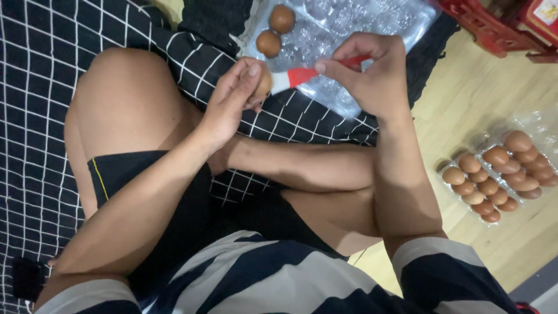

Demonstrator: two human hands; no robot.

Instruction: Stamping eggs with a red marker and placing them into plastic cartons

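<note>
- Pinched between thumb and fingertips, a brown egg [263, 83] sits in the grip of the left hand [232, 104], held above the black blanket with white grid lines [40, 87].
- Right hand [372, 72] has its grip closed around a small brush with a red handle [302, 74]; its whitish tip touches the side of the held egg.
- Both hands meet over the person's crossed legs, just in front of a clear plastic egg tray [372, 23].
- That clear tray lies partly on the blanket and partly on the wooden floor [465, 104]. Two brown eggs [275, 31] sit in its near-left cups; the other cups that show hold nothing.
- A second clear tray [537, 125] lies on the floor to the right, well apart from the hands. It is packed with brown eggs [494, 174] in close rows; its far end runs out of the picture, so the full count cannot be told.
- Red plastic crates [494, 26] stand on the floor at the top right, behind the first tray.
- The person wears black shorts and a shirt with dark and pale stripes.
</note>
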